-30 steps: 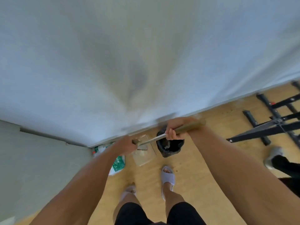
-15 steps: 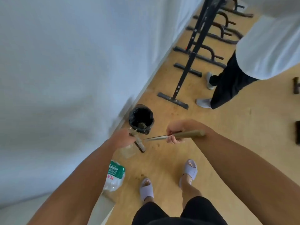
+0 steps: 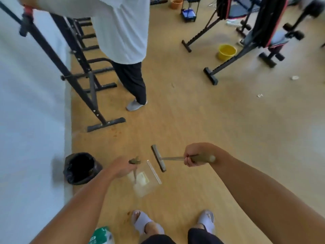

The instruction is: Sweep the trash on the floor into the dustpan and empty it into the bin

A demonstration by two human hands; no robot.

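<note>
My left hand [image 3: 121, 167] grips the handle of a clear plastic dustpan [image 3: 146, 180], which hangs just above the wooden floor with a pale scrap inside it. My right hand [image 3: 195, 154] is closed on the wooden handle of a small broom [image 3: 159, 158], whose dark head sits right beside the dustpan's front lip. A bin with a black liner [image 3: 80, 168] stands against the white wall, left of my left hand. Small white bits of trash [image 3: 294, 78] lie on the floor far to the right.
Another person in a white shirt and dark trousers [image 3: 133, 81] stands ahead by a black exercise frame [image 3: 91, 95]. More gym equipment and a yellow bucket [image 3: 226, 51] sit at the back right. A crumpled green-labelled bottle [image 3: 101, 235] lies by my left foot.
The view has swung right, away from the wall and into the room. The dustpan and broom have moved away from over the bin and now hang to its right above the floor.
</note>
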